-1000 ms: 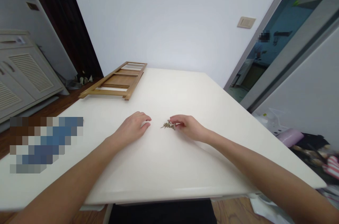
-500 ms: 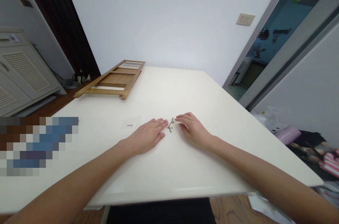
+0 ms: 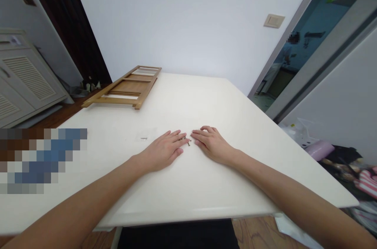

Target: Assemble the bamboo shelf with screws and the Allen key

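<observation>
Several small brass-coloured screws (image 3: 189, 143) lie on the white table (image 3: 188, 190) between my hands, partly hidden under the left fingertips. My left hand (image 3: 165, 150) is palm down with its fingers stretched and spread over the screws. From the right, my right hand (image 3: 214, 145) rests on the tabletop with its fingers extended and slightly bent, the tips close beside the screws. Neither hand visibly grips anything. Left of my left hand lies a small clear plastic bag (image 3: 150, 134), with one silvery screw (image 3: 143, 138) on or in it.
A folded wooden frame (image 3: 129, 86) lies at the table's far left. Blurred blue items (image 3: 53, 154) sit near the left edge. Beyond the table stands a wall with a light switch (image 3: 274, 21). Right of the table are piled household things (image 3: 321, 151); a person stands past the doorway.
My left hand has moved right and flattened over the screws, uncovering the small bag. The screw pile has been spread out and partly covered. My right hand's fingers have straightened.
</observation>
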Demonstrator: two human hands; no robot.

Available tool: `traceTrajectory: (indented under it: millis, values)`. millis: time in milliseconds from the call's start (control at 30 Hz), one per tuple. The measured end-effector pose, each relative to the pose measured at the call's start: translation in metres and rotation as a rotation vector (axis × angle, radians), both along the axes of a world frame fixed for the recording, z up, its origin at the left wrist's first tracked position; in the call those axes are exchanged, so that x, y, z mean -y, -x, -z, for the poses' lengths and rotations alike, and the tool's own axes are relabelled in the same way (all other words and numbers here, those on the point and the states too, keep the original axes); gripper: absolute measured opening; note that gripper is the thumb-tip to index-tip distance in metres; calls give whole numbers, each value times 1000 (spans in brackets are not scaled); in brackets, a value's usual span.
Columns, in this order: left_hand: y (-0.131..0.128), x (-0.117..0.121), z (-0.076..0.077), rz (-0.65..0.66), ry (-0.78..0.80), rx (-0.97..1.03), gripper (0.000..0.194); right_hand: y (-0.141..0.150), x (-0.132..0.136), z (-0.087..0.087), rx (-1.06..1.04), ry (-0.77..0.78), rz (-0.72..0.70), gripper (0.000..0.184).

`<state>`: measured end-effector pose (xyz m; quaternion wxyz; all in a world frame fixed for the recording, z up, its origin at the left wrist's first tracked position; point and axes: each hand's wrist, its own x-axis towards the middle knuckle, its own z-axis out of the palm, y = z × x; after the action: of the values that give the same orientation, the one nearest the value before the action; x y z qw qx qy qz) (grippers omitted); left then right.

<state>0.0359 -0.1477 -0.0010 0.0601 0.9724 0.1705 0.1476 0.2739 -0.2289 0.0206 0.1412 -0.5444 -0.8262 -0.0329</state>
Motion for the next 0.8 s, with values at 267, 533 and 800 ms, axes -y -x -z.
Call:
traceTrajectory:
  millis: [267, 533, 800]
  values:
    - [5, -5, 1, -90, 85, 165, 43, -3, 1, 4, -46, 0, 41, 37]
    - [16, -18, 3, -125, 79, 166, 41, 15, 12, 0, -108, -87, -58, 37]
    - [14, -16, 6, -83, 77, 183, 42, 31, 18, -5, -1, -16, -64, 38]
